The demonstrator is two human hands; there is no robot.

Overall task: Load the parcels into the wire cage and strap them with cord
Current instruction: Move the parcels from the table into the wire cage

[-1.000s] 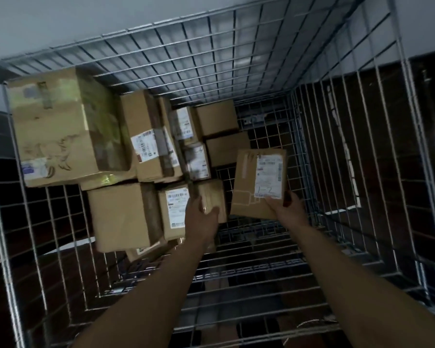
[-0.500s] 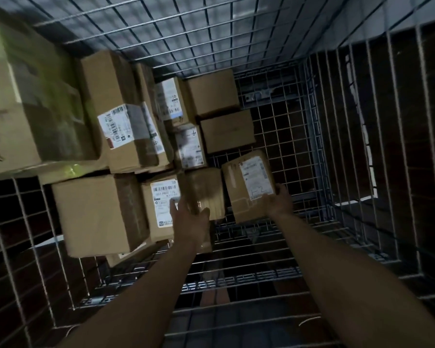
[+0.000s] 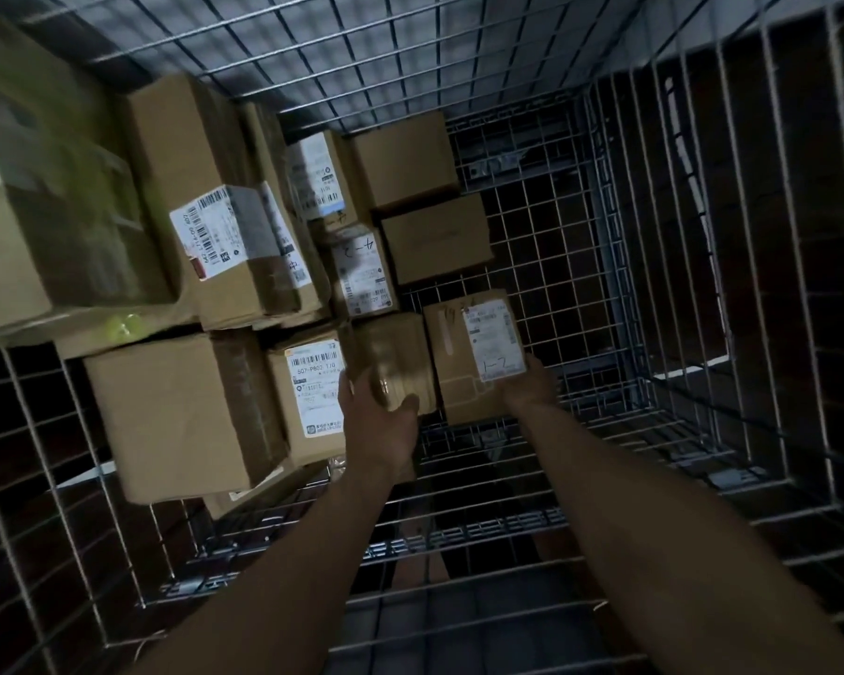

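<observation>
My right hand [image 3: 527, 389] grips the near edge of a labelled parcel [image 3: 473, 355] marked "1-2", setting it low in the wire cage [image 3: 605, 265], approx. centre of the floor. My left hand [image 3: 378, 416] wraps the near end of a tape-bound parcel [image 3: 393, 362] just left of it; the two boxes touch. Further left & far, approx. ten more cartons are stacked, incl. a large box [image 3: 166, 411] near left and a barcode-labelled carton [image 3: 225, 236] above it. Right half of the cage floor is bare mesh. Loading looks partly done, in my view; no cord visible, so strapping is still to do.
</observation>
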